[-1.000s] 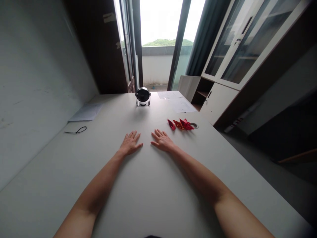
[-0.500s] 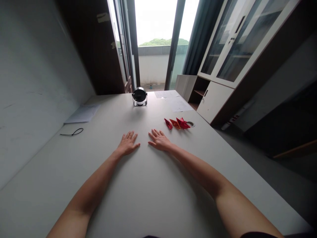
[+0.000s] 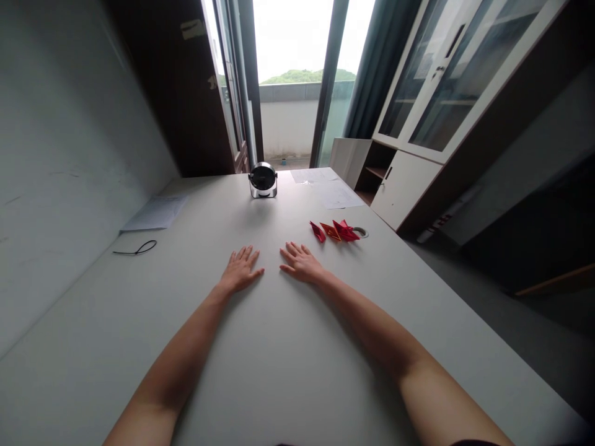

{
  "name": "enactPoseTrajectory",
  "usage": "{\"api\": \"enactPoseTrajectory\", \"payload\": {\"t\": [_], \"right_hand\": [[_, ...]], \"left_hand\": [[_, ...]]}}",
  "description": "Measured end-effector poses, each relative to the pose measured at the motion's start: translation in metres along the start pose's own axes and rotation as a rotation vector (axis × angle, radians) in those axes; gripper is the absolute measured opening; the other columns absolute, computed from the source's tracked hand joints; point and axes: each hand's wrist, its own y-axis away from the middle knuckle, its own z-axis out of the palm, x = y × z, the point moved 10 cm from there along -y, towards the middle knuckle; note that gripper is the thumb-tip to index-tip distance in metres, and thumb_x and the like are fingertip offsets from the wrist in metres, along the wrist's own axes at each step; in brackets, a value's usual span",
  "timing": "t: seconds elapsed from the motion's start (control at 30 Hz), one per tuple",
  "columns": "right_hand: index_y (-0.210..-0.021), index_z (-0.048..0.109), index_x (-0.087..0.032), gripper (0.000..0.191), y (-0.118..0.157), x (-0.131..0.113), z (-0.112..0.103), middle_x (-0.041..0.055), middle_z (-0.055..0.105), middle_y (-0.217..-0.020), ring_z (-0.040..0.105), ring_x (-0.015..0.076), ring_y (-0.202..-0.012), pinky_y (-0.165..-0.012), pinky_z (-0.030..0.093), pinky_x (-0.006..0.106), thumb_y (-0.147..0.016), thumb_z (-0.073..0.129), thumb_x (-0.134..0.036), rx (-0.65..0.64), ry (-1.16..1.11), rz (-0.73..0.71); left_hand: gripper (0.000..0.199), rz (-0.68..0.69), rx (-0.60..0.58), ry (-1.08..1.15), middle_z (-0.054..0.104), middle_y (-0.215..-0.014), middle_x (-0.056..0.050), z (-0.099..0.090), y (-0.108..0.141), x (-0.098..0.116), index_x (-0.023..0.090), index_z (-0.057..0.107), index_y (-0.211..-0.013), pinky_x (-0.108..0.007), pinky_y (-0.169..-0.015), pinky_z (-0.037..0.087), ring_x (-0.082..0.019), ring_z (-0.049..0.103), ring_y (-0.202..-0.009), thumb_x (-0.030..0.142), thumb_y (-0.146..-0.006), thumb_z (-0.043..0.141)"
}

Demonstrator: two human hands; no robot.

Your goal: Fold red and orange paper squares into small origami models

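My left hand point(image 3: 240, 270) lies palm down on the white table point(image 3: 279, 347), fingers spread and holding nothing. Flat on the same surface, a short gap to the right, rests my right hand point(image 3: 300, 262), also with its fingers apart and nothing under it that shows. Beyond the right hand, to its right, stand folded red paper pieces point(image 3: 344, 231) in a row, with an orange-red folded paper piece point(image 3: 330, 231) among them. A pale roll of tape point(image 3: 361, 232) lies against the right end of this row. Neither hand touches them.
A small round black fan-like device point(image 3: 263, 178) on a metal stand is at the far side. Paper sheets point(image 3: 341, 194) lie at the far right, a paper stack point(image 3: 155, 213) by the left wall. A black cable tie point(image 3: 139, 249) lies at left. Cabinets point(image 3: 413, 186) stand beyond the right edge.
The view has shifted very slightly. Both hands stay flat in the same places, and the things on the table have not moved.
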Motion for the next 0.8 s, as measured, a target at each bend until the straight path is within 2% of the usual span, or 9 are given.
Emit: {"api": "enactPoseTrajectory", "payload": {"t": [0.2, 0.3, 0.4, 0.47, 0.53, 0.63, 0.8], "right_hand": [[-0.156, 0.025, -0.024, 0.078, -0.001, -0.002, 0.003, 0.0084, 0.014, -0.163, 0.011, 0.0294, -0.150, -0.120, 0.008, 0.048, -0.093, 0.023, -0.071, -0.008, -0.003, 0.002], [-0.148, 0.041, -0.027, 0.065, 0.001, -0.002, -0.012, 0.0061, 0.030, -0.159, 0.019, 0.0275, -0.149, -0.120, 0.010, 0.048, -0.096, 0.030, -0.064, 0.089, 0.002, -0.002], [-0.130, 0.061, -0.026, 0.046, 0.009, 0.022, -0.048, 0.0063, 0.046, -0.149, 0.025, 0.0283, -0.145, -0.120, 0.005, 0.052, -0.099, 0.032, -0.045, 0.324, 0.040, 0.122], [-0.130, 0.061, -0.021, 0.044, 0.021, 0.050, -0.070, 0.0101, 0.049, -0.145, 0.026, 0.0309, -0.142, -0.119, 0.004, 0.054, -0.098, 0.034, -0.035, 0.472, 0.060, 0.275], [-0.130, 0.060, -0.019, 0.043, 0.030, 0.074, -0.080, 0.0128, 0.051, -0.142, 0.029, 0.0329, -0.139, -0.117, 0.005, 0.056, -0.096, 0.036, -0.030, 0.540, 0.080, 0.371], [-0.129, 0.062, -0.018, 0.044, 0.036, 0.099, -0.078, 0.0165, 0.059, -0.129, 0.033, 0.0370, -0.130, -0.112, 0.007, 0.061, -0.091, 0.040, -0.026, 0.549, 0.080, 0.450], [-0.121, 0.068, -0.018, 0.045, 0.034, 0.107, -0.069, 0.0189, 0.068, -0.105, 0.042, 0.0380, -0.114, -0.103, 0.018, 0.059, -0.091, 0.035, -0.021, 0.547, 0.089, 0.468]], "left_hand": [[0.071, -0.004, 0.003, -0.003, 0.021, -0.162, -0.007, 0.000, 0.000, 0.000, 0.028, 0.034, -0.152, -0.051, -0.119, 0.012, -0.029, 0.016, -0.150, 0.064, -0.091, 0.037], [0.066, 0.009, 0.024, 0.009, 0.025, -0.161, -0.007, -0.005, 0.002, 0.000, 0.028, 0.038, -0.149, -0.051, -0.119, 0.015, -0.029, 0.020, -0.149, 0.061, -0.092, 0.040], [0.059, 0.033, 0.045, 0.034, 0.032, -0.158, -0.007, -0.009, 0.003, 0.002, 0.028, 0.043, -0.146, -0.049, -0.119, 0.018, -0.028, 0.025, -0.147, 0.055, -0.093, 0.042], [0.056, 0.049, 0.062, 0.052, 0.035, -0.157, -0.007, -0.011, 0.004, 0.002, 0.028, 0.046, -0.144, -0.049, -0.119, 0.020, -0.027, 0.029, -0.145, 0.052, -0.093, 0.043], [0.055, 0.057, 0.078, 0.068, 0.038, -0.155, -0.007, -0.013, 0.004, 0.003, 0.028, 0.048, -0.143, -0.049, -0.119, 0.021, -0.028, 0.031, -0.144, 0.050, -0.093, 0.044], [0.053, 0.052, 0.089, 0.082, 0.039, -0.154, -0.007, -0.015, 0.004, 0.002, 0.027, 0.049, -0.142, -0.050, -0.118, 0.022, -0.028, 0.033, -0.143, 0.049, -0.093, 0.046], [0.052, 0.055, 0.087, 0.090, 0.040, -0.154, -0.008, -0.015, 0.004, 0.002, 0.027, 0.050, -0.141, -0.050, -0.118, 0.023, -0.028, 0.035, -0.142, 0.048, -0.094, 0.045]]}}
